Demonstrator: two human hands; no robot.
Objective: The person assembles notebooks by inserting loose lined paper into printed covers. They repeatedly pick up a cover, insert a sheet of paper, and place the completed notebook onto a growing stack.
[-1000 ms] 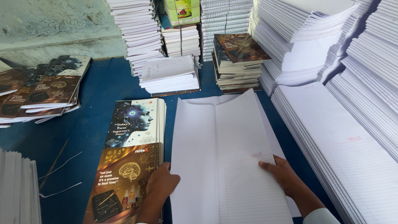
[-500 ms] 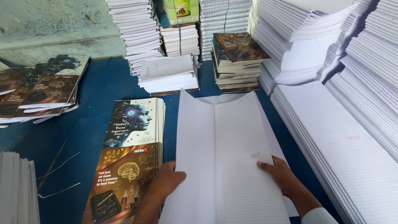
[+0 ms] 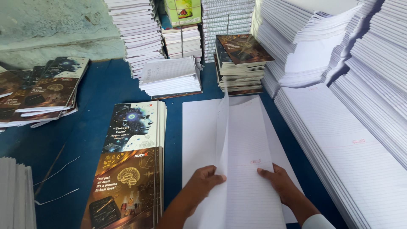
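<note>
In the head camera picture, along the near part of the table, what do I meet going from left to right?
Grey paper pile at the edge → stack of printed covers → left hand → ruled sheets being folded → right hand → long ruled paper stack.

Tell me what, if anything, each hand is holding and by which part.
The left hand lifts a set of white ruled paper sheets by their left edge, near the bottom. The right hand lies flat on the sheets' lower right part, pressing rather than gripping.

The left hand [image 3: 202, 183] has slid off the printed covers [image 3: 127, 169] onto the ruled sheets [image 3: 246, 169] — their left half now folded upright
</note>
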